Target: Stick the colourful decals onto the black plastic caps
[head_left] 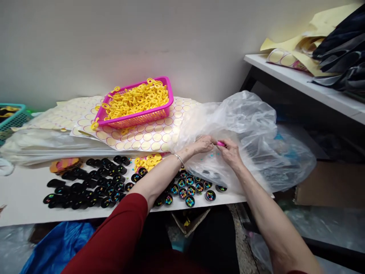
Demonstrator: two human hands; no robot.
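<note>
My left hand (204,144) and my right hand (230,153) meet over a clear plastic bag (242,114). A small pink object (220,143) shows at the fingertips of my right hand, which are closed on it; its kind is not plain. The fingers of my left hand are closed as well, right beside the pink object, and what they grip is hidden. Small blue beads show at the bag under my hands. Below the bag stand several black cups (190,201) with coloured beads inside. More black cups (76,188) lie on their sides at the left.
A pink basket (168,91) full of yellow rings (137,99) sits on sheets printed with circles (148,137). Loose yellow pieces (148,161) lie before it. A teal basket (17,123) stands far left. At right is a white shelf (302,82), with a cardboard box (327,184) below.
</note>
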